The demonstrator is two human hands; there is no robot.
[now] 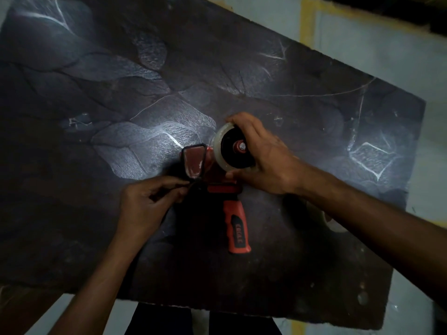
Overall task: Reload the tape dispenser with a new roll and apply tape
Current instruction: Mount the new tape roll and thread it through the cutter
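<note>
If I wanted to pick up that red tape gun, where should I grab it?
Probably by the tape gun's grip, the long red and black part sticking out toward the person. It lies flat on the table with nothing touching it, so come from above at the near end. The right hand covers the tape roll; the left hand pinches by the flap.

The dark table (169,68) lay open beyond and left of the tape dispenser (217,180); a second roll (337,224), half hidden under the right forearm, crowded the right side.
</note>
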